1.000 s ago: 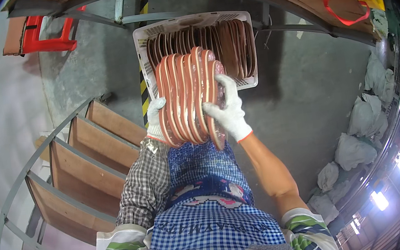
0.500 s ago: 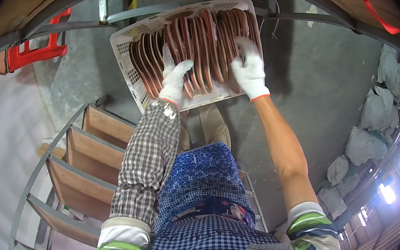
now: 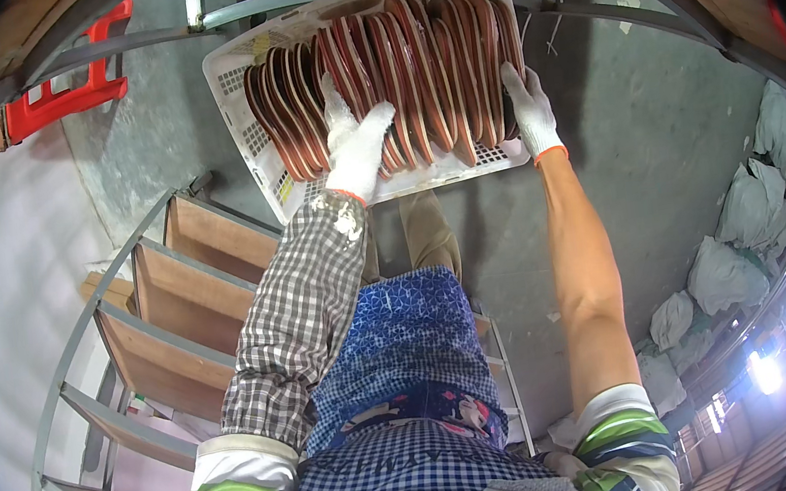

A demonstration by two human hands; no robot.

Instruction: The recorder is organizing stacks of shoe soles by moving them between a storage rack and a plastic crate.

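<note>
A white plastic basket point(image 3: 241, 111) with perforated sides is in front of me. In it, several long, round-ended, reddish-brown pieces point(image 3: 411, 79) with pale edges, resembling shoe soles, stand on edge in a tight row. My left hand point(image 3: 355, 146), in a white glove, rests on the left-middle part of the row, thumb spread away from its stretched fingers. My right hand point(image 3: 532, 113), also gloved, is at the row's right end by the basket's wall. Its fingers are straight and lie against the end pieces; the fingertips are partly hidden.
On the left stands a metal rack point(image 3: 63, 378) with sloping brown boards point(image 3: 170, 359). A red plastic object point(image 3: 67, 105) is at the upper left. Metal bars point(image 3: 620, 12) cross beyond the basket. White sacks point(image 3: 725, 276) line the right side of the grey floor point(image 3: 639, 153).
My right hand has moved right, from on top of the row to its right end. The left hand stays on the row. The basket appears slightly higher in view.
</note>
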